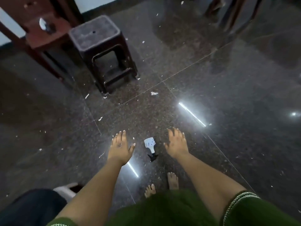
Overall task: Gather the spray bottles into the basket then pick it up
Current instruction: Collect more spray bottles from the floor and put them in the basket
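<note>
A small white spray bottle (150,145) with a black trigger head lies on its side on the dark speckled floor, its head pointing toward me. My left hand (121,146) hovers just left of it, palm down, fingers spread and holding nothing. My right hand (176,141) hovers just right of it, also spread and holding nothing. Neither hand touches the bottle. No basket is in view.
A dark plastic stool (104,51) stands ahead on the left, beside a reddish-brown chair (39,28). More furniture legs (228,12) stand at the far right. My bare feet (162,183) are below the bottle. A white object (66,190) and dark cloth lie at bottom left. Small debris litters the floor.
</note>
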`<state>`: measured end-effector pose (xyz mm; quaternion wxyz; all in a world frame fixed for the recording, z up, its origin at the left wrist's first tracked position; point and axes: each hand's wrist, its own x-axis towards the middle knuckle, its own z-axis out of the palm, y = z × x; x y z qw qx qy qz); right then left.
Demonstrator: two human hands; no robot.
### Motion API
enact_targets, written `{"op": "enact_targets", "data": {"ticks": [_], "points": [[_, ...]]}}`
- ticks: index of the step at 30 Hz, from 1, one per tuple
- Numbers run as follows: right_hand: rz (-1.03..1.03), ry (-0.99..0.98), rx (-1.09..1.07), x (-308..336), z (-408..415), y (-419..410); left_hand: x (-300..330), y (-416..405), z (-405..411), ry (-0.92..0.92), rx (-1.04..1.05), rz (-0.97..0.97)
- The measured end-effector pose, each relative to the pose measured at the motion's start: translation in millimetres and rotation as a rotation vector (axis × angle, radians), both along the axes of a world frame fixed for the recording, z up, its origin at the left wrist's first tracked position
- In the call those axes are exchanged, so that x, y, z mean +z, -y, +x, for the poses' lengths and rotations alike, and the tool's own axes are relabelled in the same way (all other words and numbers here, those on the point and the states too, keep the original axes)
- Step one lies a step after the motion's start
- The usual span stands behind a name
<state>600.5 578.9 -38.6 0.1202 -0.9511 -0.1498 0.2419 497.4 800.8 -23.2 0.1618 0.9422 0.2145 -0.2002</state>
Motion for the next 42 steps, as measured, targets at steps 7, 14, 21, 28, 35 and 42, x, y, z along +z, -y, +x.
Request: {"op": "enact_targets", "data": {"ticks": [7, 14, 21, 28, 35, 42], "points": [[-0.104, -0.129, 0.172, -161.7, 42.8, -44.8, -160.8, 2.4, 36.0, -0.197, 0.294, -0.231], [-0.120, -0.199, 0.354, -350.4, 62.0, -103.1, -358.0, 15.7, 78.2, -0.216, 0.757, -0.567], [-0.167, -0.329, 0.460, -488.9, 73.4, -129.2, -498.8, 27.1, 92.3, -0.206, 1.250, -0.940], [-0.107, -0.271, 0.448, -530.4, 72.8, -132.6, -526.4, 32.1, 104.6, -0.222, 1.387, -1.063], [0.129, -0.333, -0.257, -464.6, 99.0, -115.5, -460.8, 27.6, 123.1, 0.019, 1.244, -0.120], [0.340, -0.502, -0.660, -374.3, 104.2, -96.0, -367.3, 45.3, 153.9, 0.263, 1.414, -0.900]]}}
